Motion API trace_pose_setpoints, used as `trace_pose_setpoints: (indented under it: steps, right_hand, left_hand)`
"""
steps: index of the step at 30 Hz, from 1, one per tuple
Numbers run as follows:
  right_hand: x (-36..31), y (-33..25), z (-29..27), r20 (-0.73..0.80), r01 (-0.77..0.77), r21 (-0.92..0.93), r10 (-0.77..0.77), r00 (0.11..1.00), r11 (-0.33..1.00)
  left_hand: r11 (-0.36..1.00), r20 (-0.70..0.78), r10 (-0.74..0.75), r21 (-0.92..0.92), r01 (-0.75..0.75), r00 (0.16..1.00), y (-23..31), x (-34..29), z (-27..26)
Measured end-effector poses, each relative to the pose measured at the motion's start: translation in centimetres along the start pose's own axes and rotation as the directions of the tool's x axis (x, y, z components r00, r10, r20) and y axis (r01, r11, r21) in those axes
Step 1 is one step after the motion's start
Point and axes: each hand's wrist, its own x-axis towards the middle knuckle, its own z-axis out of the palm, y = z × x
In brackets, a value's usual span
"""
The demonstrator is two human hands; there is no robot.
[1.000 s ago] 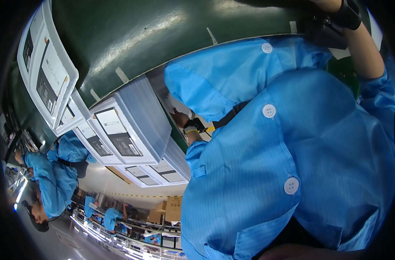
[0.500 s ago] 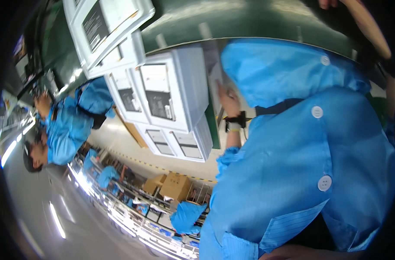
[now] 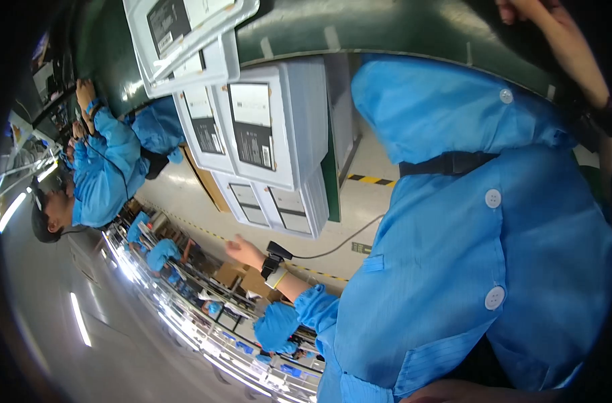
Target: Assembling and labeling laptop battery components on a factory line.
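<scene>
Near the white trays [image 3: 304,114] stacked beside the green table [image 3: 289,33], the left hand [image 3: 245,253] is loosely spread, the right hand's [image 3: 529,9] grip cannot be told, and lifting level should keep the flat packs [image 3: 252,127] still.

1. Bright blue smock [image 3: 420,269] with white four-hole buttons [image 3: 494,298] and a faintly striped pocket [image 3: 440,356].
2. Dark waist band [image 3: 447,163].
3. Rumpled left sleeve [image 3: 316,305].
4. Black wrist strap [image 3: 272,265], thin dark cable [image 3: 339,250] trailing from its black clip [image 3: 279,250].
5. Pale yellowish bracelet [image 3: 276,277] alongside.
</scene>
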Motion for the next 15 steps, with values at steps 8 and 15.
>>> trace_pose_setpoints:
  steps: [8, 15]
  right_hand:
    - [0.5, -0.5, -0.2, 0.128, -0.017, 0.020, 0.014, 0.992, 1.000]
    - [-0.4, -0.6, -2.5, 0.072, 0.056, 0.018, -0.057, 0.996, 0.998]
  left_hand:
    - [0.949, 0.460, -0.294, 0.243, 0.199, 0.838, -8.1, -4.2, 12.5]
    - [0.592, 0.693, -0.089, 0.614, -0.522, 0.715, -12.8, 0.7, 11.8]
